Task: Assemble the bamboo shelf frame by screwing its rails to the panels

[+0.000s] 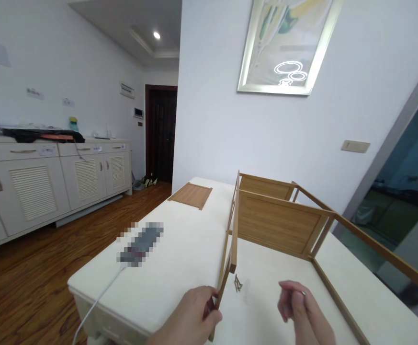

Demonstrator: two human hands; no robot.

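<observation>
The open rectangular brown wooden frame (275, 221) stands on the right part of the smooth white counter (180, 249). Two brown wooden panels (275, 220) sit between its side bars toward the far end. The left hand (194, 309) is at the near end of the frame's left side; its grip is clamped on the lower bar, thumb to the right and fingers bent around it. The right hand (302, 311) is above the counter between the side bars, apart from the frame; its grip is together on a small shiny piece (303, 293), mostly hidden by the fingers. Several thin bronze-coloured screws (238, 283) lie in a loose group just right of the frame's left side. A separate flat brown wooden panel (190, 195) lies at the far left. A blurred dark device (140, 245) with a white cable (99, 297) rests near the left edge.
</observation>
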